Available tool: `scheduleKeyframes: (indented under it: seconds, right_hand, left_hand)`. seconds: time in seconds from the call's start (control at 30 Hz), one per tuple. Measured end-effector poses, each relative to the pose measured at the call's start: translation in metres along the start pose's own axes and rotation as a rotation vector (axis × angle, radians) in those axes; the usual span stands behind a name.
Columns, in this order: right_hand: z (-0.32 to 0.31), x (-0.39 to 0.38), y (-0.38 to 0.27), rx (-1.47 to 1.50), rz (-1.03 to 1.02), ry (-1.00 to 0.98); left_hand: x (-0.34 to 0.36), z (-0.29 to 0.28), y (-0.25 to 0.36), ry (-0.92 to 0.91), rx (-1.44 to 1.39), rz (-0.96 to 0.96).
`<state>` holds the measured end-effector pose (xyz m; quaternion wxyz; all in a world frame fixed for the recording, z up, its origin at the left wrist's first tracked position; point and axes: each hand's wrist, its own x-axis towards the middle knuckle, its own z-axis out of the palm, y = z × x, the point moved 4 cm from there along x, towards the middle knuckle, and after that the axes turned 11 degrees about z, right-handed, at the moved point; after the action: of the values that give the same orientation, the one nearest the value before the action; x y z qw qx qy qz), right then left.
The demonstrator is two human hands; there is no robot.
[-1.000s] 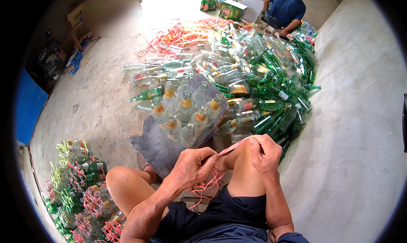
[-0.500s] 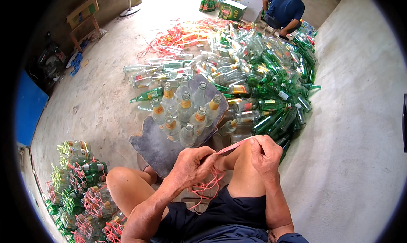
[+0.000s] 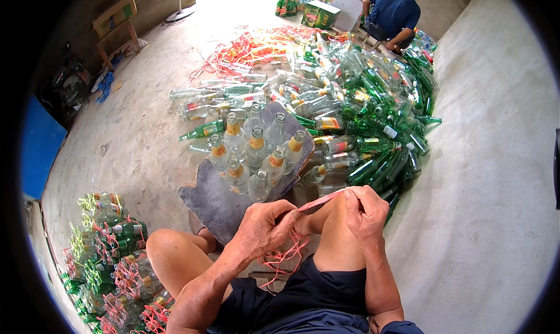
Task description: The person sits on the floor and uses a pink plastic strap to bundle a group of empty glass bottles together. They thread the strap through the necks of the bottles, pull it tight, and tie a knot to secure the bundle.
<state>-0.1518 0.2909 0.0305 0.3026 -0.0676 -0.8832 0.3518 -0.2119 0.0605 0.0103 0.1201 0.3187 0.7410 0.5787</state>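
Pink plastic strapping (image 3: 321,201) runs stretched between my two hands above my knee. My left hand (image 3: 263,228) is closed on one end, and my right hand (image 3: 366,216) pinches the other between thumb and fingers. A loose tangle of the same strapping (image 3: 286,253) hangs below my left hand between my legs. Just beyond my hands is a dark, worn board (image 3: 211,201), with several clear glass bottles (image 3: 256,150) standing upright on it in a close cluster. Most have yellow-orange neck labels. Neither hand touches the bottles.
Loose green and clear bottles (image 3: 373,109) lie heaped beyond the board, beside red and yellow strapping (image 3: 251,48). Strapped bottle bundles (image 3: 119,264) are stacked at lower left. A person (image 3: 392,13) crouches at the far right near a green carton (image 3: 319,14). A wall (image 3: 490,159) rises on the right.
My hands and the strapping stay almost where they were. The crouching person at the back has shifted slightly.
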Motion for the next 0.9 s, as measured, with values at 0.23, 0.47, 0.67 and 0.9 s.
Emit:
scheduleKeyframes:
  seconds: [0.23,0.47,0.67,0.9]
  right_hand:
    - [-0.0005,0.0007,-0.0013,-0.008,-0.014,0.0]
    - [-0.0009,0.0005,-0.0024,0.0,-0.003,-0.007]
    - [-0.0025,0.0013,-0.003,-0.007,0.003,-0.015]
    - [-0.0017,0.002,-0.0039,0.013,0.021,-0.008]
  left_hand:
    - [-0.0008,0.0009,-0.0009,0.002,0.008,0.003]
    - [-0.0014,0.0026,-0.0025,0.001,0.01,-0.003]
    - [-0.0006,0.0045,-0.0013,0.006,-0.022,-0.019]
    - [-0.0003,0.0036,0.0012,0.003,-0.034,-0.049]
